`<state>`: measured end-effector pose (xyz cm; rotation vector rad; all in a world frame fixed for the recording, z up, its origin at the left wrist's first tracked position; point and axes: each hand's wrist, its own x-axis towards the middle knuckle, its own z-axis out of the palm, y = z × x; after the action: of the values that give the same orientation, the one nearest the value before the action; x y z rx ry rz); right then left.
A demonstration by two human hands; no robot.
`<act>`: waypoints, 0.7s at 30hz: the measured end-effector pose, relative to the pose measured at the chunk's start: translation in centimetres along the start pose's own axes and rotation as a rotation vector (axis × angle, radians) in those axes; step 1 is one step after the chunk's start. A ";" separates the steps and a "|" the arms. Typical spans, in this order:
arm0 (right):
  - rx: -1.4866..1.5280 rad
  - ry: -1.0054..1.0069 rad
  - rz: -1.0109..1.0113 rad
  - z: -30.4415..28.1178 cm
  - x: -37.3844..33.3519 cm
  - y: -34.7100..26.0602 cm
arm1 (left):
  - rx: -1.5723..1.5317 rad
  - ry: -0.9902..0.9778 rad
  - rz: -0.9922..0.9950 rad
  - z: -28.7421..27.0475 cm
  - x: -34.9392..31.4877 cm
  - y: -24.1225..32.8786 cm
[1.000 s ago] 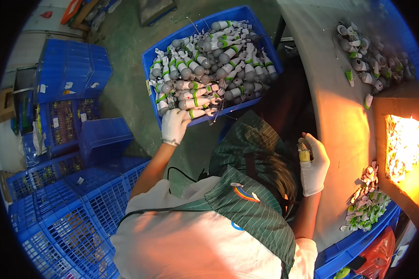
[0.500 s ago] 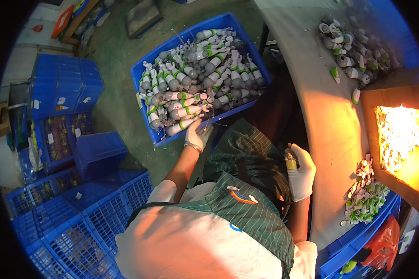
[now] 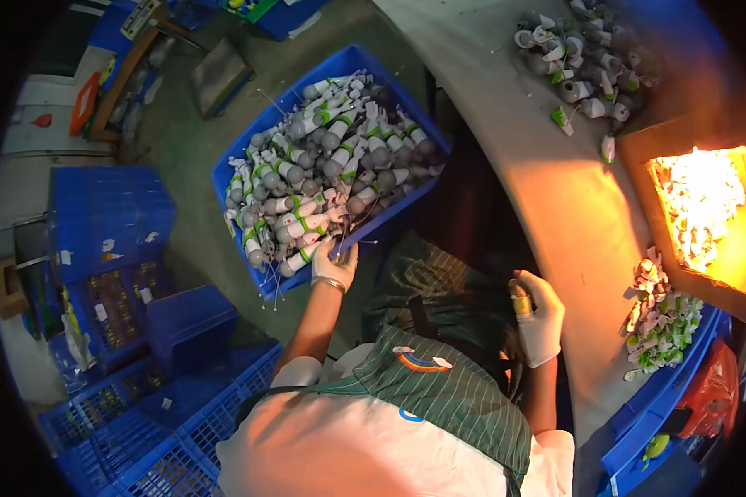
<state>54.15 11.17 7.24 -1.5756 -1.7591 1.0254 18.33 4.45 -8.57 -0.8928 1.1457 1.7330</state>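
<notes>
My left hand (image 3: 335, 267), in a white glove with bare wrist, is at the near rim of a blue bin (image 3: 394, 219). Its fingers curl over the rim, close to the end of a bulb-shaped part (image 3: 297, 262). The bin is heaped with such parts, white with grey rounded ends and green bands; thin wires stick out among them. Low beside the table edge, my gloved right hand (image 3: 542, 321) is closed around a small yellow cylindrical thing (image 3: 521, 303). Only its upper end shows, so its kind is unclear.
On the table (image 3: 547, 215) to the right lie a pile of bulb parts (image 3: 584, 62), a brightly lit cardboard box (image 3: 638, 166) and a heap of small white-and-green pieces (image 3: 667, 335). Blue crates (image 3: 108, 211) stack up at left. A red plastic bag (image 3: 711, 385) sits at lower right.
The view has turned, so the bin, crates and floor things appear lower and farther left. My left hand stays by the bin's near rim; my right hand keeps holding the yellow thing.
</notes>
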 end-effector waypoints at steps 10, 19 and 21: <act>-0.123 -0.071 -0.159 -0.5 0.9 -3.4 | 0.055 -0.089 -0.042 -1.4 2.1 -0.4; -0.161 0.138 -0.351 -3.3 8.4 -3.2 | 0.123 -0.077 -0.279 -2.7 0.0 -0.3; -0.354 0.312 -0.298 -4.7 12.8 -2.0 | 0.164 -0.095 -0.378 -3.2 -1.2 0.2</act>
<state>54.93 24.52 10.49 -1.5117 -1.9437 0.3183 18.97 1.11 -8.43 -0.8533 0.9687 1.3407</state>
